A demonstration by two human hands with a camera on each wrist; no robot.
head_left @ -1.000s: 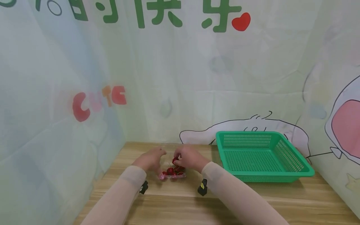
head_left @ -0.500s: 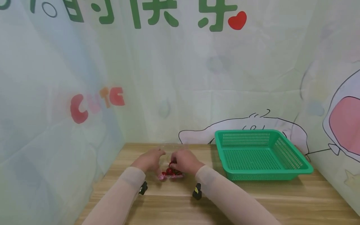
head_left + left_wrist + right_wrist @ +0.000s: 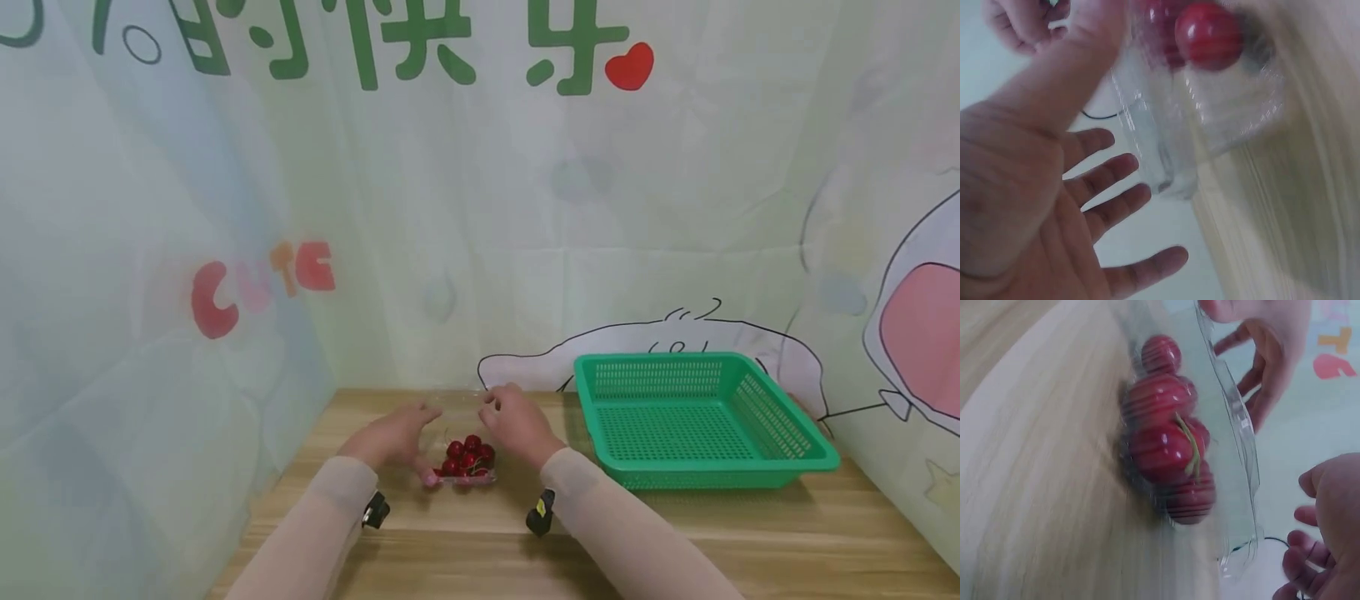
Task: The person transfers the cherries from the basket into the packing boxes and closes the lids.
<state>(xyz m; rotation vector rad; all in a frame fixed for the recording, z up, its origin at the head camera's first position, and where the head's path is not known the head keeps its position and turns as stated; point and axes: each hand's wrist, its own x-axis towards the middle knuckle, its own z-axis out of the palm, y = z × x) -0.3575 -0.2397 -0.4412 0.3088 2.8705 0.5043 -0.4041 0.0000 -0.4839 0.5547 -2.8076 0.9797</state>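
Several dark red cherries (image 3: 469, 456), some with green stems, lie inside a clear plastic clamshell box (image 3: 1244, 434) on the table. My left hand (image 3: 390, 437) is at the box's left side, its thumb (image 3: 1079, 56) at the near left rim. In the left wrist view its other fingers are spread and nearly straight beside the clear wall. Beyond the cherries on the right, my right hand (image 3: 521, 423) hovers at the box's far right side with loosely bent fingers and no cherry in them. Whether its fingertips touch the clear plastic I cannot tell.
A green perforated plastic basket (image 3: 675, 462) stands to the right on the wooden table (image 3: 450, 554). Printed cloth (image 3: 450, 208) hangs behind and along both sides of the table.
The right hand, which pinched a cherry over the box, has lowered it among the others and let go. It has since risen back and right, uncovering the cherries. The left hand has barely moved.
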